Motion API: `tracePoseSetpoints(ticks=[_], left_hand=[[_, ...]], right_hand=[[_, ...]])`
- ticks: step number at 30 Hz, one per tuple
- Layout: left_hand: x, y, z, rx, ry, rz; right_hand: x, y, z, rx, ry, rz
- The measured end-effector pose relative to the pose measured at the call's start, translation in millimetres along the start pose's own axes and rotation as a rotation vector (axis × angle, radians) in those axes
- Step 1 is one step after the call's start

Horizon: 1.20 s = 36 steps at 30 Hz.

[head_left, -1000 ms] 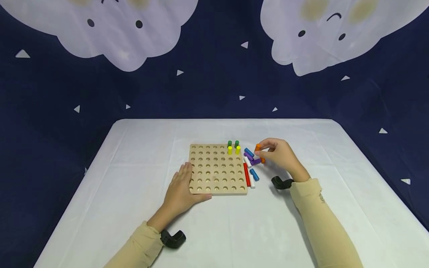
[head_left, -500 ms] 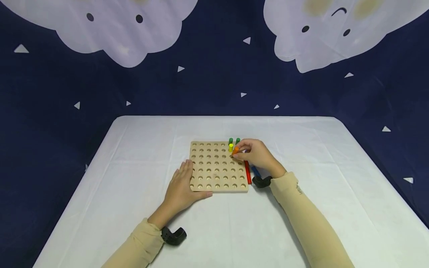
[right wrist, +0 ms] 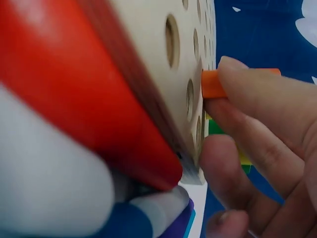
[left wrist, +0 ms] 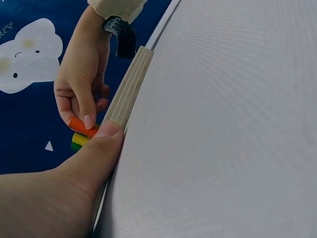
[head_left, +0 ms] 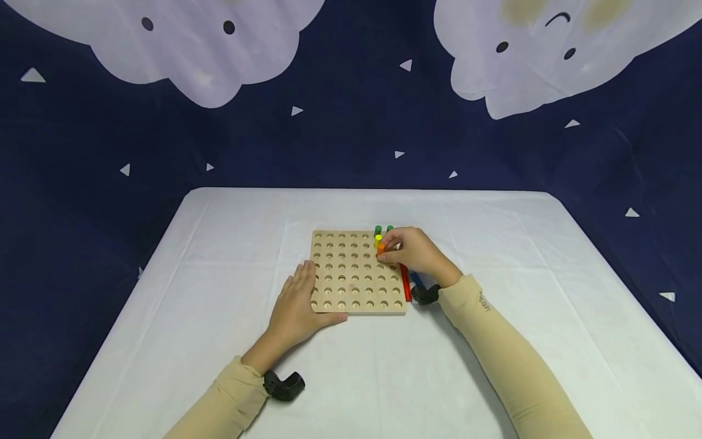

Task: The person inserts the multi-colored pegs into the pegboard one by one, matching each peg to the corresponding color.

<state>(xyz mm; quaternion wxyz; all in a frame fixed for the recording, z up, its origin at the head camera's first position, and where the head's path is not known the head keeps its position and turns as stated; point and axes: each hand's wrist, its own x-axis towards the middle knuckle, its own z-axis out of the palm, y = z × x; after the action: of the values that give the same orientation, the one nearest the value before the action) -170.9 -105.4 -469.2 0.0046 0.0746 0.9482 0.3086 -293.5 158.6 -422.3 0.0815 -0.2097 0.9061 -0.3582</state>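
My right hand (head_left: 421, 253) pinches an orange peg (head_left: 381, 249) between thumb and fingers. The peg stands upright over the wooden peg board (head_left: 348, 285), just in front of a yellow peg (head_left: 378, 240). In the right wrist view the lower end of the orange peg (right wrist: 212, 84) is right at the board's surface. Two green pegs (head_left: 378, 229) stand in the back row; a second yellow peg is hidden behind the right hand in the head view. My left hand (head_left: 296, 305) rests at the board's near left corner, fingers straight along the left side, thumb along the front edge.
A long red rod (head_left: 406, 283) lies along the board's right side, with a blue peg (head_left: 418, 280) beside it. Close to the right wrist camera lie a white peg (right wrist: 49, 168) and a purple peg (right wrist: 177, 224). A white cloth (head_left: 247, 231) covers the table.
The right hand has carried the orange peg left from the loose pegs to the board, then slightly further left and down. The left hand holds its place.
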Motion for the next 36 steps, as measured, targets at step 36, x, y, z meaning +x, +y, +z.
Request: tracePoseSetpoints(ticks=[36], left_hand=[[0.6,-0.1,3.1,0.005,-0.005,0.000]], right_hand=[[-49.2,56.4,-53.7,-0.211,0.111,0.314]])
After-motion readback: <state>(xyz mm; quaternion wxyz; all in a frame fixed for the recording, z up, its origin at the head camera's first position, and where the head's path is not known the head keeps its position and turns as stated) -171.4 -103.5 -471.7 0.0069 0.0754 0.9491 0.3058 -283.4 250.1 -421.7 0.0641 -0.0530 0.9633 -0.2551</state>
